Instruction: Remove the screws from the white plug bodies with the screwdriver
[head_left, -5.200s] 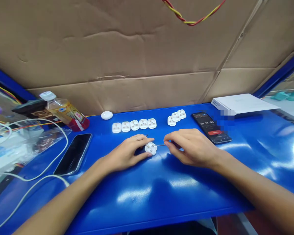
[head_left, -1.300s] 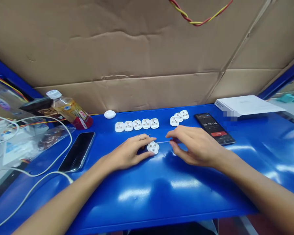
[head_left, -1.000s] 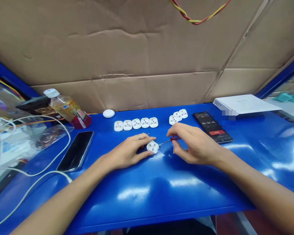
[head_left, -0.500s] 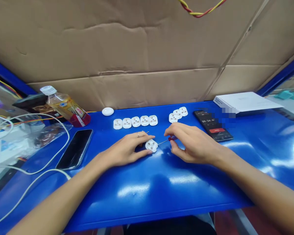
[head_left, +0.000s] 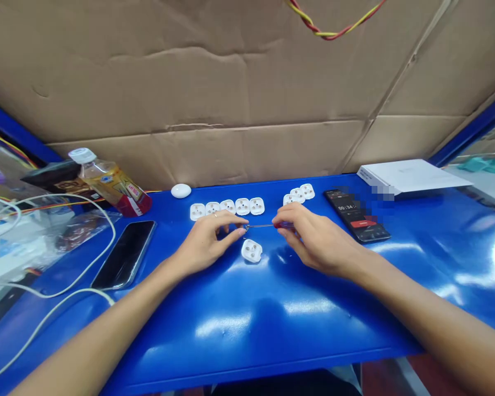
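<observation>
A white round plug part (head_left: 251, 251) lies flat on the blue table (head_left: 272, 308), with no hand on it. Just behind it my right hand (head_left: 313, 239) is closed on a small screwdriver with a red handle (head_left: 281, 224), its thin shaft pointing left. My left hand (head_left: 208, 242) pinches at the shaft's tip, thumb and forefinger together; whether they hold something tiny is unclear. Behind the hands stand a row of several white plug parts (head_left: 227, 207) and a second group of three (head_left: 299, 194).
A phone showing a timer (head_left: 357, 215) lies right of the hands, a dark phone (head_left: 124, 254) left. A bottle (head_left: 111, 188), white cables (head_left: 66, 286), a white oval object (head_left: 181, 191) and a white box (head_left: 412, 175) stand around; a cardboard wall is behind.
My left hand let go of the plug part, which now lies alone on the table. Both hands lifted and moved back, meeting at the screwdriver tip.
</observation>
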`<state>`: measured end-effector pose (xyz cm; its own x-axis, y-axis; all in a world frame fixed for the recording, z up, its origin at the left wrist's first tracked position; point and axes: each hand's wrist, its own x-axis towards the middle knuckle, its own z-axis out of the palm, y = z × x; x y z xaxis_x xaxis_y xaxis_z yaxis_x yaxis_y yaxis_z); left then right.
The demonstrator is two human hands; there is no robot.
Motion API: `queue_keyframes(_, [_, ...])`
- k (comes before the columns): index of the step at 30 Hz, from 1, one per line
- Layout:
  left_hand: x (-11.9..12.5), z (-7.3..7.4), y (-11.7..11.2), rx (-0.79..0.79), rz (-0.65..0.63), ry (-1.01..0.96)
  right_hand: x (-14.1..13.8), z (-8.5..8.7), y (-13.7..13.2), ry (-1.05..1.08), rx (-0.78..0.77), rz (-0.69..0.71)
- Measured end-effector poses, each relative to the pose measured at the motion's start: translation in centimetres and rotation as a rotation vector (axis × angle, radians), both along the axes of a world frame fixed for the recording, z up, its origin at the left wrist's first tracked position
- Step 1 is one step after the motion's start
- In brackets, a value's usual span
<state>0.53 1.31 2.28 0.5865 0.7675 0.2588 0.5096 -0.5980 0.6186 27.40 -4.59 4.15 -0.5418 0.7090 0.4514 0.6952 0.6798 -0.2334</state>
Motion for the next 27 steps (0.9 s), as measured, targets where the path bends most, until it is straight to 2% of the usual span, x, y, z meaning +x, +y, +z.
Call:
queue_keyframes(10, [0.1,-1.1,0.5,-0.047,0.041,-0.001,-0.2,-0.7,0.2,-0.048,-0.085,0.036])
queue_keyframes(17, [0.3,-1.4,0.7,0.008,0.063,0.014,-0.2,-0.2,0.2,-0.042,-0.023,-0.002])
queue_keyframes(22, [-0.4,-0.3,1.0,0.081,0.132,0.011,0.2,0.0,0.0,-0.018,0.013,0.006])
queue_keyframes(24, [-0.8,0.5,1.0,0.078,0.096,0.001,0.4,0.0,-0.1,-0.017,0.046,0.026])
queue_keyframes(27, [-1.2,1.6,0.7,0.020,-0.035,0.029,0.6,0.0,-0.3,0.004,0.109,0.078])
